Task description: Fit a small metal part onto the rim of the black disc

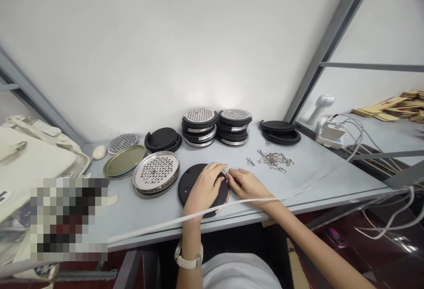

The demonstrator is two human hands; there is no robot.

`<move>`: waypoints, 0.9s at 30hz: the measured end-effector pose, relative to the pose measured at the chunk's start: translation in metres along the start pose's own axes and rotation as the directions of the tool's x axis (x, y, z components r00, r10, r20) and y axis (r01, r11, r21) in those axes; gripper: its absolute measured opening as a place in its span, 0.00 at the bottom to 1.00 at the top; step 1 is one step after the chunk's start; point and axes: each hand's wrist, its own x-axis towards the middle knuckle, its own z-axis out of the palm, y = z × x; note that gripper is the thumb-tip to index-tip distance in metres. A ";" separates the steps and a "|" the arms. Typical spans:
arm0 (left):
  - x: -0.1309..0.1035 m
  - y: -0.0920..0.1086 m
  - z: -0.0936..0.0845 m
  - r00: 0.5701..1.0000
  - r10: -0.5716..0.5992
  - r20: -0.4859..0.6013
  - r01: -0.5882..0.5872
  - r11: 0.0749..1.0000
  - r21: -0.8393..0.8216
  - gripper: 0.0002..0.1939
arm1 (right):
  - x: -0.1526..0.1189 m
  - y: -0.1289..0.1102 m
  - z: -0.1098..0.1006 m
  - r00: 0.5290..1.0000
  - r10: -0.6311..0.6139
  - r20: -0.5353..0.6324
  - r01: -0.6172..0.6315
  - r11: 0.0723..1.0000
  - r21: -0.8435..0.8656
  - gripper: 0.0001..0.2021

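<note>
We see the left hand (205,183) lying flat on a black round lid (190,183) at the near edge of the desk (314,170), its fingers pressed together over the lid's right rim. The right hand (247,183) meets it there, fingertips pinching what looks like a small metal clip at the rim, though the piece is too small to be sure. A loose pile of metal clips (274,159) lies just beyond the right hand, further right. To the left of the lid sit a perforated metal disc (156,172) and a shallow gold-toned tin tray (124,161); at the far side stand two stacks of black lids with perforated tops (215,125).

A white cable (298,192) runs across the desk's near edge and over both wrists; in our judgement it could snag a hand and drag the lid off the edge. The clip, held only by fingertips, could also slip and fall among the others.
</note>
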 end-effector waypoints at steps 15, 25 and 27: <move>0.003 -0.002 -0.001 1.000 0.002 0.014 -0.002 0.999 -0.032 0.15 | 0.000 -0.002 -0.003 0.998 -0.065 -0.026 0.066 0.997 0.041 0.12; 0.003 0.000 -0.002 0.999 0.011 0.031 -0.009 0.998 -0.057 0.13 | 0.001 -0.003 -0.001 0.994 -0.052 -0.095 0.054 0.998 0.024 0.12; 0.002 0.000 -0.002 0.999 0.012 0.032 -0.010 0.998 -0.058 0.13 | 0.000 -0.003 -0.001 0.993 -0.051 -0.103 0.053 0.998 0.020 0.12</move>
